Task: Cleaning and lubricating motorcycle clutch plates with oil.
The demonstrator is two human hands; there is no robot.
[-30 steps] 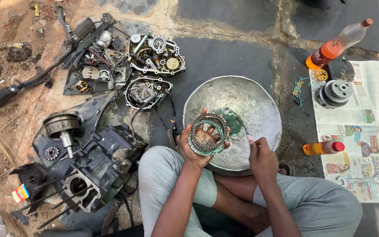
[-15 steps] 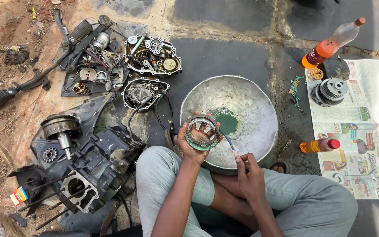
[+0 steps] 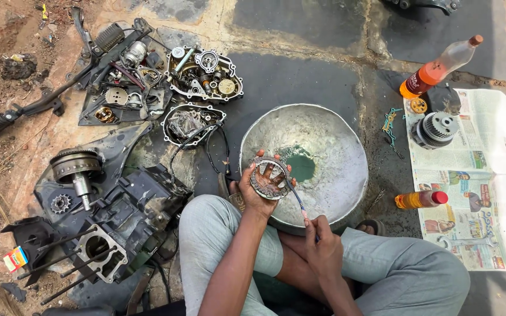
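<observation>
On the far left, on the dirt, lies a footrest bar (image 3: 7, 120). Next to it stands the engine block (image 3: 112, 228) with a crankshaft (image 3: 77, 169) just beside it, and above them an open cover (image 3: 205, 73) with gears and a smaller cover (image 3: 191, 123) with wires.

In the middle, the person sits cross-legged in grey trousers. The left hand (image 3: 259, 190) is raised with the fingers curled around a round toothed ring (image 3: 269, 177), holding it by the edge from below. The ring is above the near left rim of the bowl (image 3: 335, 146), which is metal, wide, and has a little green liquid in the bottom. The right hand (image 3: 318, 240) is lower, near the knees, closed in a pinch on a thin brush (image 3: 296, 199); the tip of the brush touches the ring.

On the right, a newspaper (image 3: 475, 175) lies on the stone floor. A gear hub (image 3: 436, 129) stands on it, 1 tilted bottle (image 3: 437, 67) with orange liquid is above it, and 1 small bottle (image 3: 421, 199) lies at the paper's left edge.
</observation>
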